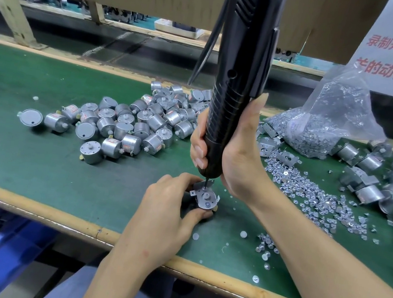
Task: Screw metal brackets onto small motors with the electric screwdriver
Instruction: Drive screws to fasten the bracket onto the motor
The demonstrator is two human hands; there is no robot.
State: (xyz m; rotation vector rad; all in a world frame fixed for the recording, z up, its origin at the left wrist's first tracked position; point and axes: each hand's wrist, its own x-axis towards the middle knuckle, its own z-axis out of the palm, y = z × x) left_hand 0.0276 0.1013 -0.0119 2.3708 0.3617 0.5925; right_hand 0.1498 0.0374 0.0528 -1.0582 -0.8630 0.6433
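Right hand [230,153] grips electric screwdriver [238,79] above bracket [205,195]; left hand [170,203] pinches small, rigid, likely slippery motor [200,211] by its sides.

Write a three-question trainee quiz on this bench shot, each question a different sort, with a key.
1. Multiple choice: what does the right hand grip?
A) the black electric screwdriver
B) a hammer
C) nothing
2. True or false: the left hand holds the small silver motor with a metal bracket on top on the green bench mat, under the screwdriver's bit.
3. Fill in: the clear plastic bag of screws lies on the person's ____ side of the screwdriver.

Key: 1 A; 2 true; 3 right.
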